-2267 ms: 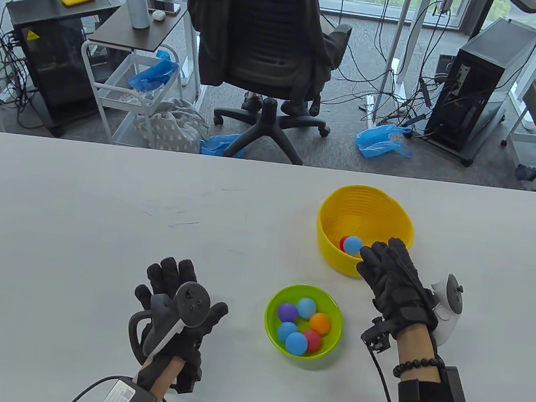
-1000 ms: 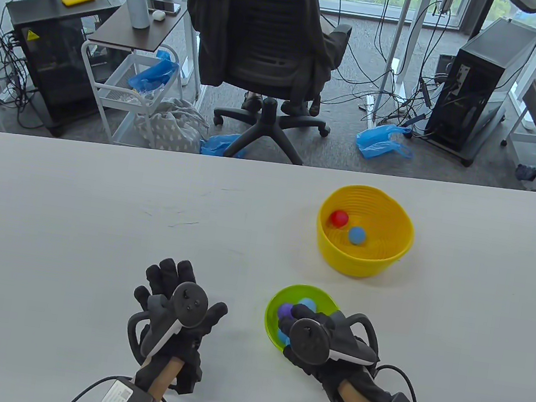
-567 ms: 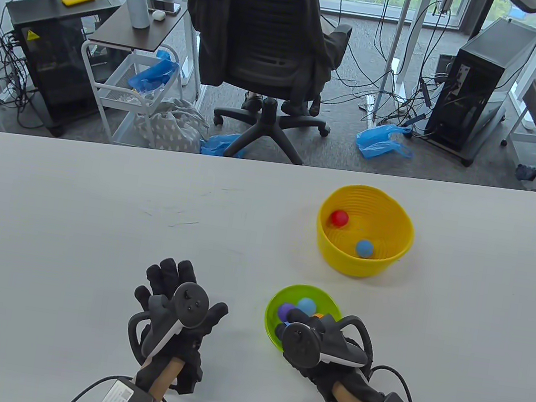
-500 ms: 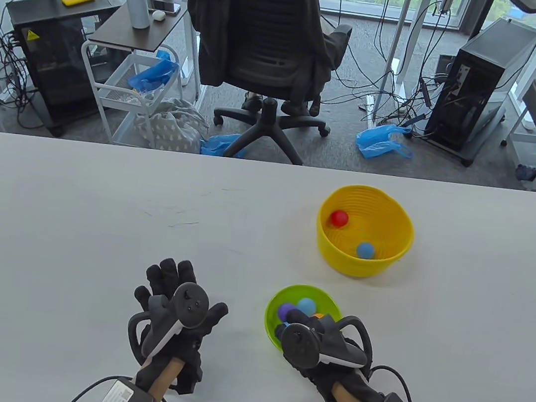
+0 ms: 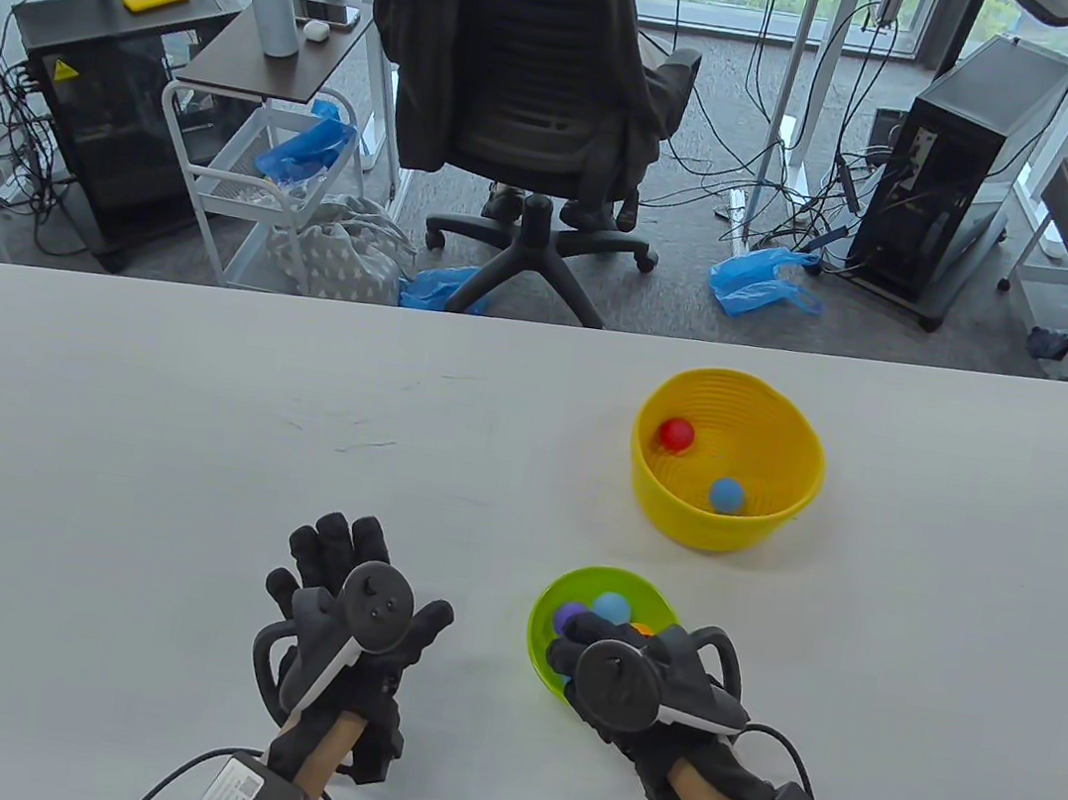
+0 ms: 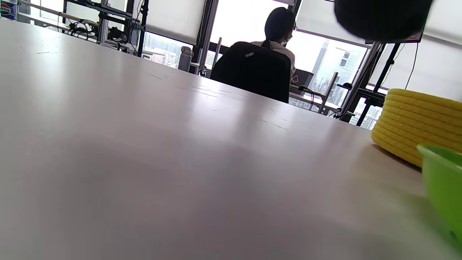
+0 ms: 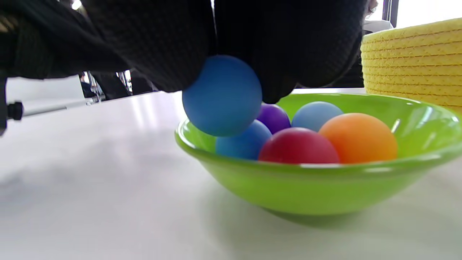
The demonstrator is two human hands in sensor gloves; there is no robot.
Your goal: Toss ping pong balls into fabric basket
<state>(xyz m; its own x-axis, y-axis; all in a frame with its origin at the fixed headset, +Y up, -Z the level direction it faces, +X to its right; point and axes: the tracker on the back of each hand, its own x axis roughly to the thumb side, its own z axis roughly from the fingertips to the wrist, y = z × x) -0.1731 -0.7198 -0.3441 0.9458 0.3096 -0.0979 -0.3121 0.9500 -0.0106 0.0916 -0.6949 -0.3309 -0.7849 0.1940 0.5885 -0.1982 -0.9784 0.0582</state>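
Two balls, one red (image 5: pixel 676 433) and one blue (image 5: pixel 726 494), lie apart in the yellow fabric basket (image 5: pixel 794 439) on the white table (image 5: pixel 140 421), as half a second ago. Nearer, the green bowl (image 7: pixel 288 187) keeps five balls. The left hand (image 5: pixel 352 613) stays flat, fingers spread, holding nothing. The right hand (image 5: pixel 618 678) has lifted slightly, fingers pinching a blue ball (image 7: pixel 222 95) just above the bowl.

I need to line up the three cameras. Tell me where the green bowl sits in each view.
Table view: green bowl at lower centre-right, partly under the right hand.
Left wrist view: only its rim shows, at the right edge.
Right wrist view: it fills the centre-right, with balls inside.
Shared landmark: the yellow fabric basket, just beyond the bowl.
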